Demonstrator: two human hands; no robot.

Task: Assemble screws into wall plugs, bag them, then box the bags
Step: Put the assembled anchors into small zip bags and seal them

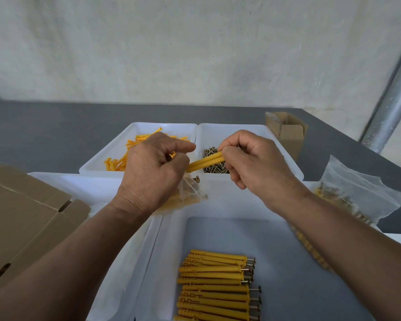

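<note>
My right hand (252, 163) pinches a small bundle of yellow wall plugs (205, 164), whose other end points into the mouth of a clear plastic bag (188, 193). My left hand (153, 172) grips that bag, which holds several plugs with screws. Behind the hands stand two white trays: the left tray (116, 144) holds loose yellow plugs (118, 162), the right tray (285, 149) holds loose screws (214, 170). In the near white tray (171, 239) lie several assembled plugs with screws (218, 288) in a neat stack.
A flattened cardboard box (26, 218) lies at the left. A small open cardboard box (287, 132) stands at the back right. A filled clear bag (357, 200) lies at the right. A metal pole (389, 107) rises at the far right of the grey table (44, 130).
</note>
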